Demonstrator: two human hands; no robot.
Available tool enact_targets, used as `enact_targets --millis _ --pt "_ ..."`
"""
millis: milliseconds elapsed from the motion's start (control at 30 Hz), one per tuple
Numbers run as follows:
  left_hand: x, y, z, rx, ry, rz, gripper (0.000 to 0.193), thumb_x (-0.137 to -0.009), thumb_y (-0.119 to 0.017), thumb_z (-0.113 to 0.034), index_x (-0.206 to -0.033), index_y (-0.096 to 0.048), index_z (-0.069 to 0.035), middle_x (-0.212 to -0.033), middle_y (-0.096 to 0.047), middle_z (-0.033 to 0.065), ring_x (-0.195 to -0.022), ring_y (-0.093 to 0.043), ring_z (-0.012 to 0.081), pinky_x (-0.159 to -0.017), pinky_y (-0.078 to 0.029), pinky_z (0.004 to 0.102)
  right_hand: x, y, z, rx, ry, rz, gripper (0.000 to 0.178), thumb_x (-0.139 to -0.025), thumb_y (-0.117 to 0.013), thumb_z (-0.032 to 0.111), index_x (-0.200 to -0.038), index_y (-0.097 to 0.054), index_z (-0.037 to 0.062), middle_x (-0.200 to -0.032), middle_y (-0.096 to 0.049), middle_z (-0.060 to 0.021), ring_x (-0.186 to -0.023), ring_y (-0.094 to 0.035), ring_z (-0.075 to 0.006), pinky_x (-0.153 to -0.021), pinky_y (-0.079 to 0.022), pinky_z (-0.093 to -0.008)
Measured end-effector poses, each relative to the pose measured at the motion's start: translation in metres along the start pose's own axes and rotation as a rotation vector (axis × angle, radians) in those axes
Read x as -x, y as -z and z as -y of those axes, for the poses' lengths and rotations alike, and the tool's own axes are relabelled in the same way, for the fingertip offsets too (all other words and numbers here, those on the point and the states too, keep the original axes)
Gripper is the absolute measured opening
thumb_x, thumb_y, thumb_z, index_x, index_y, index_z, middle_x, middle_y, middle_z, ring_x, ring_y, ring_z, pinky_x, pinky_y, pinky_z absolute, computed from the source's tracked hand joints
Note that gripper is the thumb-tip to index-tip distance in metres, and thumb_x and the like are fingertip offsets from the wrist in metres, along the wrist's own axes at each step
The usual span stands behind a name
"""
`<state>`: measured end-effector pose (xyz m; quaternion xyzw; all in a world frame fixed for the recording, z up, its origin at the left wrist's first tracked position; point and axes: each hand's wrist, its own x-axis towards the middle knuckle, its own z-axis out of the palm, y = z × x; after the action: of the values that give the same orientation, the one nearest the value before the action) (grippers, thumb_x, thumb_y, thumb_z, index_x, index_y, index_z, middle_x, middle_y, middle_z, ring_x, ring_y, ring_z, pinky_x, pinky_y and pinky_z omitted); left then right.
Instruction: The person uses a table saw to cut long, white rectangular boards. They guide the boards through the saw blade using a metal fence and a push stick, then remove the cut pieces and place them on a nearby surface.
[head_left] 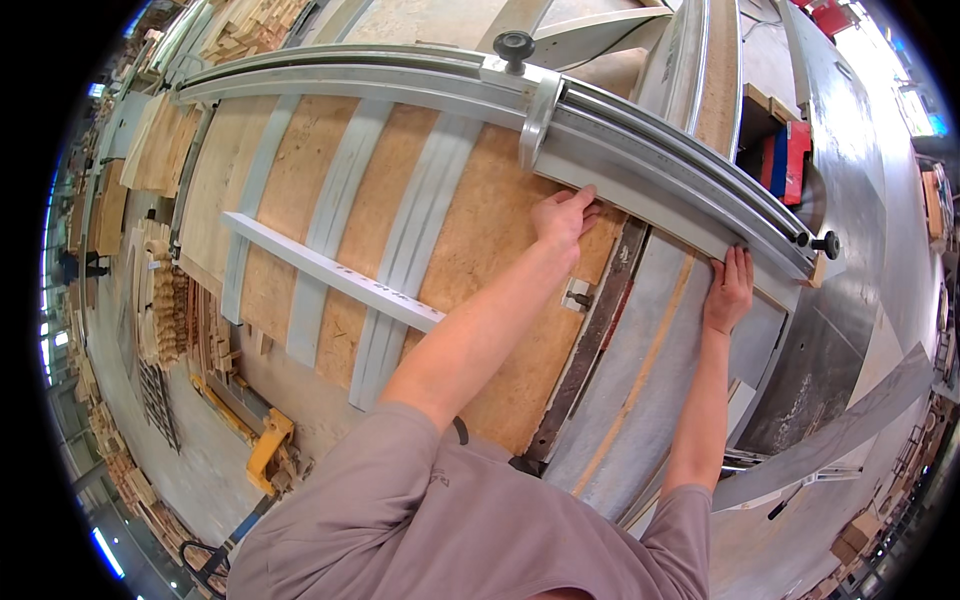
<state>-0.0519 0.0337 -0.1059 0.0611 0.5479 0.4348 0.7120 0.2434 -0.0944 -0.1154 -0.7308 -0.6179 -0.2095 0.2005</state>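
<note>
A long, narrow pale board (650, 205) lies along the near side of a silver metal fence (420, 85). At the board's left part, my left hand (566, 216) is closed on the near edge, its thumb and fingers bent against it. My right hand (730, 290) grips the same edge farther right, fingers laid over it; their tips are partly hidden. A round black knob (514, 48) tops the metal stop block (540, 115) on the fence. To the left of my left forearm, a white strip (330, 268) with printing lies slantwise across the table's metal rails.
Brown wooden panels and grey rails (345, 180) form the left table. A grey metal bed (620, 370) runs under my right arm. A second black knob (826, 244) juts from the fence's right end. Wood stacks (160, 300) and a yellow pallet jack (270, 450) stand left.
</note>
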Motion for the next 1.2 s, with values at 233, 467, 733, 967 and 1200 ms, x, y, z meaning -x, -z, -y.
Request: enact_targets --millis 233,467,733,967,1200 --pt "-0.001 -0.002 0.002 -0.007 -0.008 -0.004 0.029 -0.09 -0.081 -0.012 -0.108 -0.061 0.001 -0.099 -0.072 0.0096 -0.087 -0.073 0.0224 -0.08 -0.062 0.0346 -0.001 0.001 -0.001 -0.006 0.002 -0.009 0.032 -0.092 -0.074 0.02 -0.121 -0.074 0.0066 -0.129 -0.071 -0.0104 -0.126 -0.063 -0.0326 -0.103 -0.053 -0.0425" --pt "0.005 0.002 -0.003 -0.011 -0.012 -0.029 0.03 -0.09 -0.081 -0.011 -0.108 -0.061 0.002 -0.1 -0.072 0.0101 -0.087 -0.073 0.0229 -0.081 -0.062 0.0359 0.001 0.0 0.004 0.004 0.0 -0.003 0.033 -0.091 -0.075 0.02 -0.121 -0.074 0.0064 -0.129 -0.071 -0.01 -0.126 -0.063 -0.0323 -0.103 -0.053 -0.0424" --pt "0.025 -0.005 0.009 -0.78 -0.307 0.271 0.032 -0.087 -0.082 -0.024 -0.104 -0.069 0.001 -0.098 -0.075 0.0115 -0.083 -0.073 0.0186 -0.071 -0.059 0.0326 0.011 -0.005 -0.011 -0.007 -0.042 0.015 0.036 -0.085 -0.078 0.013 -0.119 -0.071 0.0047 -0.124 -0.071 -0.016 -0.124 -0.063 -0.034 -0.098 -0.055 -0.0432" --pt "0.031 -0.105 -0.028 -1.627 -1.667 0.465 0.104 -0.059 -0.096 -0.038 -0.145 -0.048 -0.006 -0.15 -0.046 0.0133 -0.139 -0.043 0.033 -0.119 -0.034 0.0499 -0.02 0.013 0.004 0.038 -0.044 0.042 0.042 -0.075 -0.081 0.016 -0.113 -0.069 0.0061 -0.122 -0.071 -0.0106 -0.12 -0.065 -0.033 -0.096 -0.055 -0.0428" --pt "0.032 -0.127 -0.018 -1.751 -1.481 0.59 0.101 -0.05 -0.097 -0.032 -0.136 -0.052 -0.007 -0.137 -0.051 0.0129 -0.132 -0.047 0.0307 -0.112 -0.037 0.0449 -0.01 0.007 -0.006 0.013 -0.071 0.03 0.042 -0.073 -0.082 0.016 -0.111 -0.069 0.006 -0.124 -0.07 -0.0086 -0.122 -0.064 -0.0324 -0.1 -0.054 -0.0435"
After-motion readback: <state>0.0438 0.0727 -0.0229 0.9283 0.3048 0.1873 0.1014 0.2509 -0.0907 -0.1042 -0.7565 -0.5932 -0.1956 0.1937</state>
